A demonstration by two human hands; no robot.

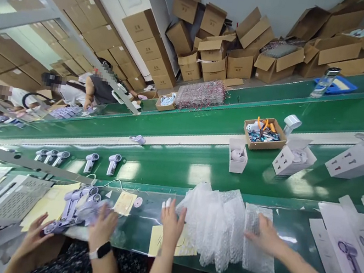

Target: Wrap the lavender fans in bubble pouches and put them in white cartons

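Observation:
My left hand (173, 221) lies open on the green table edge, fingers spread, with white cots on two fingertips. It touches the left side of a pile of clear bubble-wrap bags (214, 223). My right hand (265, 236) rests flat and open on a single bubble-wrap bag (258, 256) to the right of the pile. A yellow note (155, 241) lies under my left wrist.
A co-worker's hands (101, 230), one wrist with a watch, handle lilac handheld fans (74, 204) at my left. More fans (112, 163) stand on the green conveyor (197, 171). White boxes (237, 157) and a cardboard tray of tools (264, 134) sit beyond. Flat printed cartons (347, 250) lie right.

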